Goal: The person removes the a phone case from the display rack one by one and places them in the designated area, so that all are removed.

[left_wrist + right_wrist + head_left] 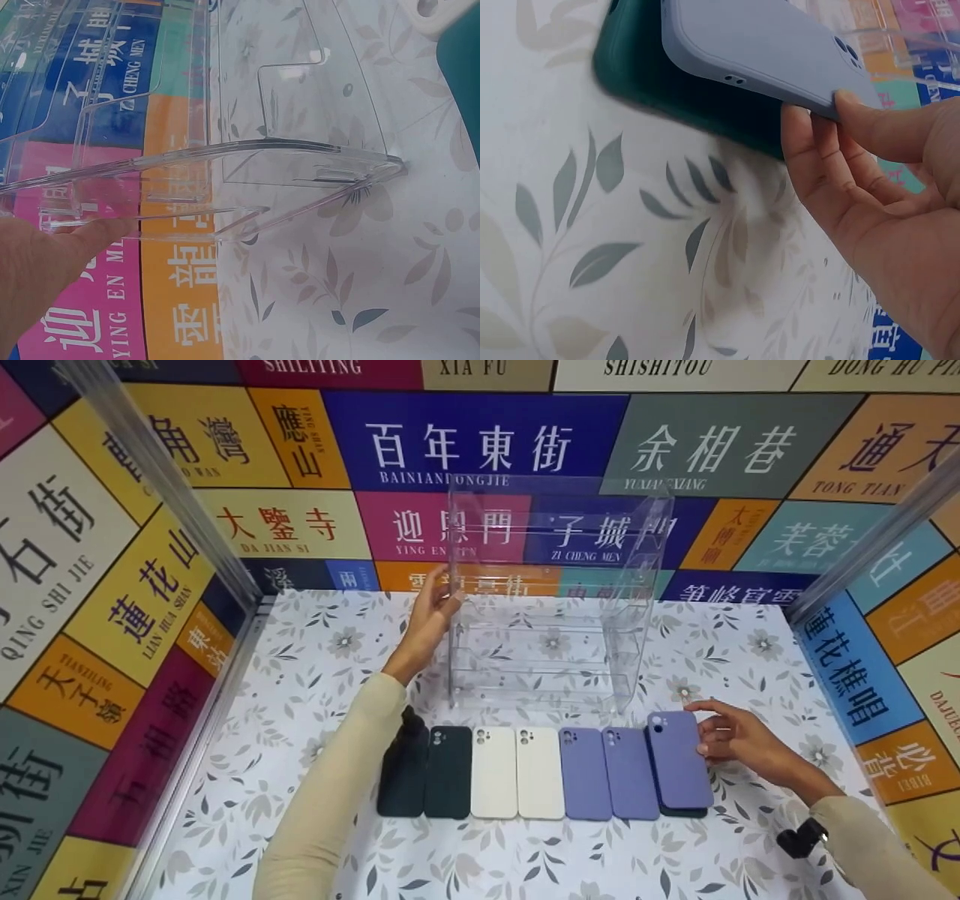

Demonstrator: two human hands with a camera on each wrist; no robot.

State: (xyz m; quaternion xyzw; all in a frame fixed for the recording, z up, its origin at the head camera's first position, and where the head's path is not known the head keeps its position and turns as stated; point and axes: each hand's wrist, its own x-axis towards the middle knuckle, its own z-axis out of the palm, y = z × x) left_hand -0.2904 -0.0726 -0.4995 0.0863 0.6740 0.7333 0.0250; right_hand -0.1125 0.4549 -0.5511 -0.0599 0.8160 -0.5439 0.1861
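Observation:
My right hand (750, 742) pinches the right edge of a purple phone case (679, 761), thumb on top and fingers below, as the right wrist view shows. This case is tilted over a dark green phone case (637, 75), most of which it hides. My left hand (429, 619) holds the left side of a clear plastic display rack (622, 682); its thumb (97, 236) lies along the transparent panel in the left wrist view. To the left of the lifted case runs a row: two purple cases (587, 776), two white cases (495, 776) and two dark green cases (448, 772).
A white tablecloth with a leaf pattern (525, 859) covers the table. Behind it and at both sides stand walls of coloured panels with lettering (480, 442). Metal posts (172, 487) rise at the back corners. The rack stands upright behind the row of cases.

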